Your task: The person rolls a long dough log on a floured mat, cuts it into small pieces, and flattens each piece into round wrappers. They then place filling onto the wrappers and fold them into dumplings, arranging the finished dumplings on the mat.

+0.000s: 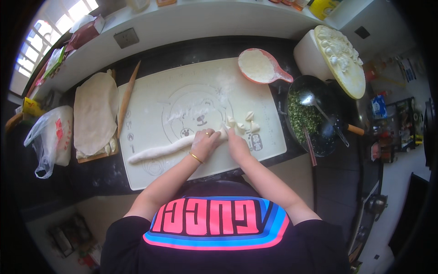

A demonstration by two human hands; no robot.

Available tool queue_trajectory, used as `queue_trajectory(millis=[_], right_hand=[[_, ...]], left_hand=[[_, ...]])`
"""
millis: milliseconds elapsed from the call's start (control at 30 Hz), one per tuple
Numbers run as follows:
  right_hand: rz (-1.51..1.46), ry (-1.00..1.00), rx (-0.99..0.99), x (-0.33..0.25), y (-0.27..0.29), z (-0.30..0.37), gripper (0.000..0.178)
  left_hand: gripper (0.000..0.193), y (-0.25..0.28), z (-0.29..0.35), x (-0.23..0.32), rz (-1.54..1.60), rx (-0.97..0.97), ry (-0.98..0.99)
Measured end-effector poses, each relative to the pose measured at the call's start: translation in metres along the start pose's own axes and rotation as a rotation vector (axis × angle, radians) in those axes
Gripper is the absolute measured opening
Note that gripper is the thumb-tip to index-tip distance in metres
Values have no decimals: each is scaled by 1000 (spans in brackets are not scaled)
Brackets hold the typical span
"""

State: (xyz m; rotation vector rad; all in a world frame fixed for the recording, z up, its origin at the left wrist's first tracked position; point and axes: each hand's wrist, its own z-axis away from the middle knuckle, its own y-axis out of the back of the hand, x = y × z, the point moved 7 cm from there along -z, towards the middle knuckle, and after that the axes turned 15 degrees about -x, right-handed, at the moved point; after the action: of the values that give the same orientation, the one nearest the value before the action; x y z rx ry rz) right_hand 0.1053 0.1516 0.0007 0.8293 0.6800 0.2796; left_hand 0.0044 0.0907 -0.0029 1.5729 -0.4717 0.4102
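Presently, one long, white, floured dough rope [164, 151] lies on one pale rectangular mat [260, 102], its long axis running leftward and slightly toward the person. The left hand [205, 142] closes its fingers over the rope; the right hand [237, 144] is nearer to its right end, its grip I cannot tell. Beside it lie at least four small white dough pieces [254, 127].

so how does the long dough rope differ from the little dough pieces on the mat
The dough rope is long and thin, while the dough pieces are short and chunky. The rope is one continuous length; the pieces are several separate lumps. The rope stretches leftward from the left hand, whereas the pieces sit in a loose group beyond the right hand. Both are pale and lie on the mat.
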Motion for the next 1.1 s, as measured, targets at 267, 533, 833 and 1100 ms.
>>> queue_trajectory(millis=[267,533,833,1100], right_hand=[[-74,-22,41,8,11,9,15],[-39,156,150,-23,19,16,15],[15,111,55,-20,8,-9,18],[0,82,-2,-28,2,-29,15]], left_hand=[[21,21,-2,-17,75,155,38],[21,23,-15,-38,105,68,164],[21,20,-14,-40,100,57,153],[29,23,-7,-53,143,-56,209]])
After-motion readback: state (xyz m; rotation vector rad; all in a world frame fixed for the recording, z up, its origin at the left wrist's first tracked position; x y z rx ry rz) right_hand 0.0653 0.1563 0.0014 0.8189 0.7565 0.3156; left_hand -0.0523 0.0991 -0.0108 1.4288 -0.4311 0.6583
